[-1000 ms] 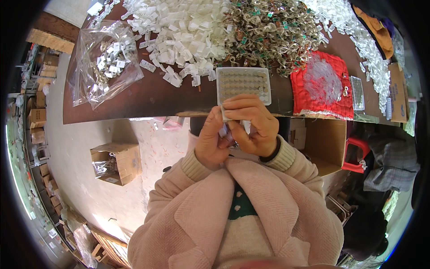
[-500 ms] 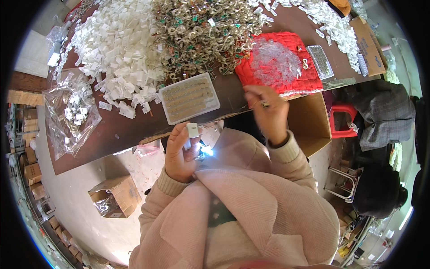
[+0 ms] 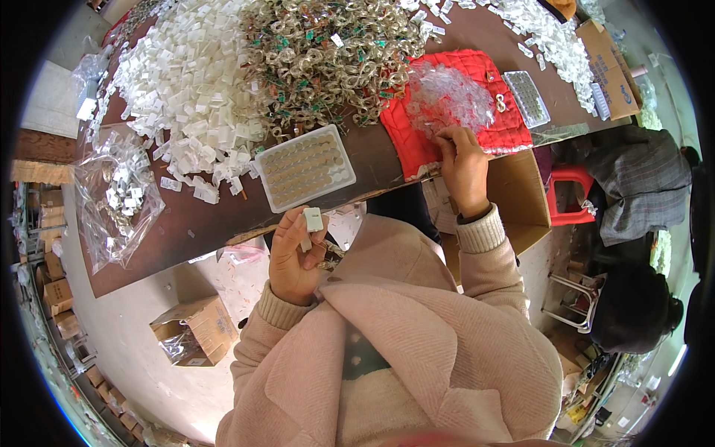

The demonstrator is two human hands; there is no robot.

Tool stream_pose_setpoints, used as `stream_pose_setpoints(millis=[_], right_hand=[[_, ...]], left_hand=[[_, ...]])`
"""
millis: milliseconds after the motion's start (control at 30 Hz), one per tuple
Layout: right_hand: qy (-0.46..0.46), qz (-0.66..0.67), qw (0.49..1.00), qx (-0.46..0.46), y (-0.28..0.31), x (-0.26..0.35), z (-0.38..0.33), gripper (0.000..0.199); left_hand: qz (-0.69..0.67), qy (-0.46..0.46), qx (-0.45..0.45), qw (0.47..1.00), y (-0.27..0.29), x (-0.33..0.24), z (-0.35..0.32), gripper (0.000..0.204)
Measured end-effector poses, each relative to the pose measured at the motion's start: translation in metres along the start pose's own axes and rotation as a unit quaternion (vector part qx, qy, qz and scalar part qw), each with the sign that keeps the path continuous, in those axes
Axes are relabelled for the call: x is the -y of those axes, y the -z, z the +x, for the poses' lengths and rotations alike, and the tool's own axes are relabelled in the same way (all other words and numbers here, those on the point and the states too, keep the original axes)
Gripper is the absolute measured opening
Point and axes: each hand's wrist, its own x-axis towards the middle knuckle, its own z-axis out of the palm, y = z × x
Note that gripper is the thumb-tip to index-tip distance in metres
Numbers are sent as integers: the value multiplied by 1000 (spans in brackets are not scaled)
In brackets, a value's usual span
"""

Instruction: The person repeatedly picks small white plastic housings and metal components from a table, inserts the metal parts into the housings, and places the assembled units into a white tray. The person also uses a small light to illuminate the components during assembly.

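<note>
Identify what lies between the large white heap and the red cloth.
The head view shows a heap of coiled cables between the large white heap and the red cloth; lower down, a tray of round discs.

You look down from your own head through the left of two side-by-side fisheye cameras, facing the tray [image 3: 344, 177] from above, at about arm's length. Nearest the lens is your coat [image 3: 424, 328], below the tray; your left hand [image 3: 292, 264] shows just below it, your right hand [image 3: 467, 170] to its right. The table [image 3: 376, 155] stretches beyond the tray, its front edge slanting up rightward; far out, shelving [image 3: 74, 328] bends along your view's dark round rim.
</note>
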Motion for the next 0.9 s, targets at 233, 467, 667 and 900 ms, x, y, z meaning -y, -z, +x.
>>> stream_pose_setpoints(millis=[233, 467, 667, 900], right_hand=[[-37, 108, 993, 19, 2, 10, 6, 17], [32, 312, 939, 144, 15, 86, 4, 28], [171, 319, 923, 130, -7, 157, -14, 24], [303, 251, 909, 139, -15, 162, -11, 32]], left_hand=[[19, -8, -40, 999, 0, -1, -3, 24], [78, -25, -7, 997, -12, -4, -4, 19], [77, -63, -31, 995, -17, -6, -9, 18], [68, -107, 6, 992, -11, -9, -13, 13]])
